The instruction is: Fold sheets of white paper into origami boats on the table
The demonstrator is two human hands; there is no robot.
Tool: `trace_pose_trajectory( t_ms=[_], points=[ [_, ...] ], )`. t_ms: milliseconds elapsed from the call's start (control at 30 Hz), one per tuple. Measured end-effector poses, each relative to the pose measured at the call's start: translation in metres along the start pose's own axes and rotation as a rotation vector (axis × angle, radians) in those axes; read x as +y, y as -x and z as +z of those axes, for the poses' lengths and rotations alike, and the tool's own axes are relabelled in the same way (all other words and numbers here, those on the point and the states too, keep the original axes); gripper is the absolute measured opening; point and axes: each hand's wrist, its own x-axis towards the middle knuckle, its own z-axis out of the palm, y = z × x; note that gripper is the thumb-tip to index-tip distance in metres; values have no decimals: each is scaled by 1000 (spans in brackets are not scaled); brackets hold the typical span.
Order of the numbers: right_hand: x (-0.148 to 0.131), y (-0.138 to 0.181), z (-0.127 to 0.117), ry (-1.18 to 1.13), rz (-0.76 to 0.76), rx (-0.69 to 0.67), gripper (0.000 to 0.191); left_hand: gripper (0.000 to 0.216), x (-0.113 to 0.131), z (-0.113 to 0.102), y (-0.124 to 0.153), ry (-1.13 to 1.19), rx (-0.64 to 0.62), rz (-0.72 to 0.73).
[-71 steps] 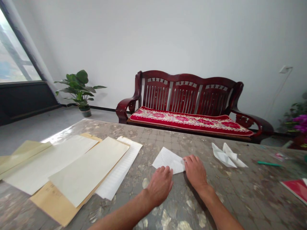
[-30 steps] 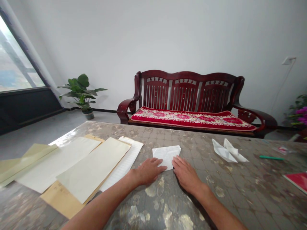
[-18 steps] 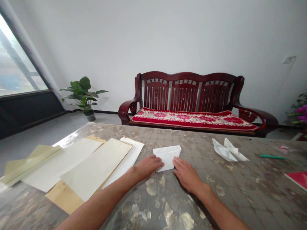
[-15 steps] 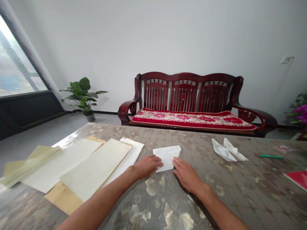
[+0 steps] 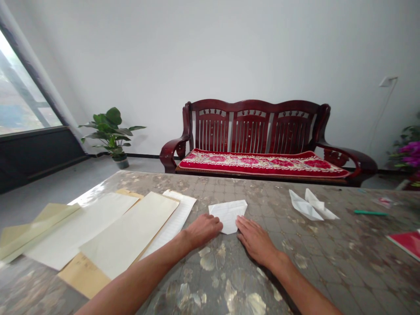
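Observation:
A folded sheet of white paper [image 5: 229, 215] lies on the patterned tabletop in front of me, both upper corners pointing outward and the lower edge narrower. My left hand [image 5: 204, 228] is at its lower left side, fingers curled together on the corner there; the thumb is hidden. At the lower right edge rests my right hand [image 5: 254, 236], fairly flat with fingers stretched out, fingertips touching the paper. Off to the right stands a white folded paper shape [image 5: 310, 205] with several pointed tips.
Loose sheets of paper [image 5: 131, 229] and a brown paper piece [image 5: 82, 273] spread over the table's left side. A green pen [image 5: 370, 213] and a red booklet [image 5: 407, 243] lie at the right. Beyond the table [image 5: 183, 291] stands a wooden bench [image 5: 251, 131]; a potted plant [image 5: 113, 135] is at left.
The paper's lower left corner has been turned inward under my left hand, so that side now slants. My right hand has stayed in place. The view has shifted slightly.

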Motion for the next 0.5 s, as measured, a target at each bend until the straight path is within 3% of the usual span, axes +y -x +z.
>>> trace_pose_trajectory(
  t_ms=[167, 500],
  points=[
    [1, 2, 0, -24, 8, -10, 47, 9, -1, 6, -5, 260, 144, 35],
    [4, 3, -4, -120, -57, 114, 26, 14, 16, 23, -15, 424, 182, -166]
  ],
)
